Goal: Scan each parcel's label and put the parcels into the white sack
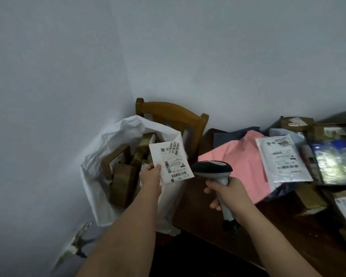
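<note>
Mid-scan, by the look of it. Open white plastic sack (100, 156), already holding brown boxes, just off the dark wooden table's (268, 236) left edge. Above its mouth, left hand (150, 174) pinching a flat white labelled parcel (171, 163), barcodes facing up. Right hand (227, 194) gripping a grey handheld scanner (212, 169), head aimed at the label. Next, probably: drop into sack.

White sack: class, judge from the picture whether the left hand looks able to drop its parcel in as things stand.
Probably yes. The left hand pinches the white parcel right beside the white sack, whose mouth gapes open toward it; the brown boxes inside leave room on top.
</note>
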